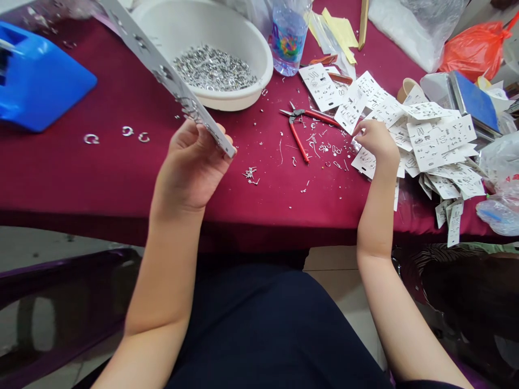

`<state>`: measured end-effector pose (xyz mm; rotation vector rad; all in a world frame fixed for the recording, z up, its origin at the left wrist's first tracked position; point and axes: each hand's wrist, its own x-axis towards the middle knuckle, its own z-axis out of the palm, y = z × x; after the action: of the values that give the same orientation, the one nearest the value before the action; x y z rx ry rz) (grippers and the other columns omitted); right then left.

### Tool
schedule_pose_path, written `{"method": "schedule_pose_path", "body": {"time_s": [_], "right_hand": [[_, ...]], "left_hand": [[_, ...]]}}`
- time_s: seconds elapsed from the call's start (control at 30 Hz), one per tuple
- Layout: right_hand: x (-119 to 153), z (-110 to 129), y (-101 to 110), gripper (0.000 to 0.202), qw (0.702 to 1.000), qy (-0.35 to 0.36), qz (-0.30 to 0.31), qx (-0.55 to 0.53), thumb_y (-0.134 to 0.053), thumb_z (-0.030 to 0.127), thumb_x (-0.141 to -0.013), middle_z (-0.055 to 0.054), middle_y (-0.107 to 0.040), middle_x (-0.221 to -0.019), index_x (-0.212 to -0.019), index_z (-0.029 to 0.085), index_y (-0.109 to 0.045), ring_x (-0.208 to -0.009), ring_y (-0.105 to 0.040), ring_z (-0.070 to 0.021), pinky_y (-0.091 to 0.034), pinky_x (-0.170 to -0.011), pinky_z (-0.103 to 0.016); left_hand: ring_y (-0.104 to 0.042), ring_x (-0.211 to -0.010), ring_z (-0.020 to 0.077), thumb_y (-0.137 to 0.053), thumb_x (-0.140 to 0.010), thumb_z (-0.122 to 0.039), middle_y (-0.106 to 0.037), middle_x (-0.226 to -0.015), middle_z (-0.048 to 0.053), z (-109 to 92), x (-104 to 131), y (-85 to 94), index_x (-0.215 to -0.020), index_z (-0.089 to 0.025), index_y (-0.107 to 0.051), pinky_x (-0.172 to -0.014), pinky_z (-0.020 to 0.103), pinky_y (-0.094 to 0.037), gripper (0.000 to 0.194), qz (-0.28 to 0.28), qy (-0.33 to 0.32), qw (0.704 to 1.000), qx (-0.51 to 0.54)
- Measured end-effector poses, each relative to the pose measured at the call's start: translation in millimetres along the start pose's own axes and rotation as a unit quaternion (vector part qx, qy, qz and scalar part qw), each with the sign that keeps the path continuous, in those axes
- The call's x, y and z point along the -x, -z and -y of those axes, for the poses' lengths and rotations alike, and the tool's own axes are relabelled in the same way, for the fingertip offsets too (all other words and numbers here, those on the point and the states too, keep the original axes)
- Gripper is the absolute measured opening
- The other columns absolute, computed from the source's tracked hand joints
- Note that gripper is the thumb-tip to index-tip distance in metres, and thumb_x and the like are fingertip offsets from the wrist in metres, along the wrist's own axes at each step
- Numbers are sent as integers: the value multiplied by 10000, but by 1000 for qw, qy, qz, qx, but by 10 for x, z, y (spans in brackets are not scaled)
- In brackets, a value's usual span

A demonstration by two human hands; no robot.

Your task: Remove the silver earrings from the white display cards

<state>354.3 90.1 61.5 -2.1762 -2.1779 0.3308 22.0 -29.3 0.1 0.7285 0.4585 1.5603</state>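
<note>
My left hand (pixel 194 162) is closed around the lower end of a white jewelry card (pixel 162 73), which is tilted nearly edge-on to me. Small metal pieces stick out from the card's face. On the right, my right hand (pixel 377 141) is bent at the wrist with its fingers curled together beside a heap of white jewelry cards (pixel 440 140). Something small and silvery shows by its fingertips; what they hold, if anything, is too small to name. Left of that hand lie red-handled pliers (pixel 300 141), spread apart, and scattered small metal findings (pixel 330 148).
A white basin (pixel 243 97) of small metal pieces stands at the back, beside a plastic bottle (pixel 288 40). A blue container (pixel 40 81) sits at far left, near several silver rings (pixel 127 131). Plastic bags (pixel 500 183) crowd the right edge.
</note>
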Motion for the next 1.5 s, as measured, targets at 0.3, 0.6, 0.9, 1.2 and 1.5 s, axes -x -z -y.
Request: {"method": "schedule_pose_path", "body": {"time_s": [0.3, 0.6, 0.9, 1.2, 1.5], "right_hand": [[-90, 8, -104, 172, 1000, 16, -16, -5, -474, 19, -761, -108, -614, -941, -759, 181, -533, -891, -542, -196, -450, -821, -355], [234, 646, -179, 145, 973, 206, -11, -101, -480, 88, -837, -43, -570, -820, -809, 210, -407, -745, -502, -145, -404, -713, -312], [542, 1230, -583, 65, 936, 351, 17, 28, -420, 123, -909, -106, -595, -875, -910, 172, -462, -881, -466, -237, -388, -832, -373], [526, 1272, -654, 171, 912, 401, 30, 74, -376, 132, -946, -138, -615, -934, -956, 136, -547, -923, -460, -260, -394, -917, -403], [474, 1172, -683, 230, 911, 413, -13, 13, -382, 127, -959, -103, -630, -923, -968, 164, -609, -873, -475, -226, -415, -869, -380]], "left_hand": [[-417, -610, 77, -762, -847, -293, -504, -654, -31, 27, -9, 17, -773, -204, -641, -614, 225, -425, 168, 5, -6, 1000, -7], [-415, -591, 71, -900, -680, -361, -550, -664, -27, 66, -44, 0, -784, -203, -691, -553, 202, -440, 282, -5, -18, 1000, 16], [-395, -594, 83, -852, -738, -397, -484, -670, -21, 71, -55, 24, -829, -218, -684, -555, 230, -397, 262, 12, -28, 1000, -9], [-443, -599, 76, -862, -725, -398, -496, -673, -37, 36, -29, -38, -788, -227, -672, -613, 220, -444, 264, -9, -13, 1000, -19], [-514, -620, 96, -827, -759, -406, -554, -694, -26, 33, -26, -9, -790, -243, -660, -606, 213, -462, 235, -12, -1, 999, -39]]}}
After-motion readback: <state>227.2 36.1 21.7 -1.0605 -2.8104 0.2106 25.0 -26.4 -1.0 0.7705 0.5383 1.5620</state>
